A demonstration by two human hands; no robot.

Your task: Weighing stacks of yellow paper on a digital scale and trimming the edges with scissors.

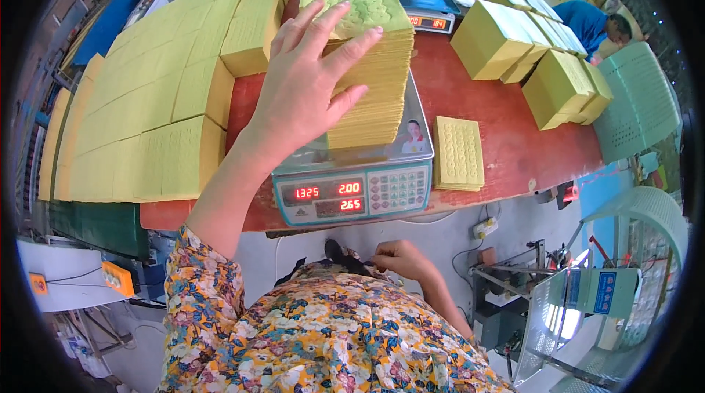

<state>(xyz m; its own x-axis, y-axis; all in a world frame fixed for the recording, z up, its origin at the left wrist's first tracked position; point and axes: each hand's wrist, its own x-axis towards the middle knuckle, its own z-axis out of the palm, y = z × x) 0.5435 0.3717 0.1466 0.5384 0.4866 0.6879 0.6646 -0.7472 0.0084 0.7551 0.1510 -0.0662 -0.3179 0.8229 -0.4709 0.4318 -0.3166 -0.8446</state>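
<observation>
A tall stack of yellow embossed paper sheets [371, 92] stands on the pan of a digital weighing scale [352, 191] with lit red digits. My left hand [308, 74] reaches over the stack's near left side, its spread fingertips on the stack's top and its thumb by the near face. It does not grip the stack. Low in front of my body, apart from the table, my right hand [402, 257] is loosely closed with nothing showing in it. Just right of the scale lies a thinner pile of the same yellow paper [459, 152].
Large blocks of yellow paper [154, 99] cover the red table's [507, 136] left side. More paper blocks [492, 37] stand at the right, beside a green plastic basket [637, 99]. A second scale [429, 21] sits behind. A person in blue [587, 22] bends down at the far right.
</observation>
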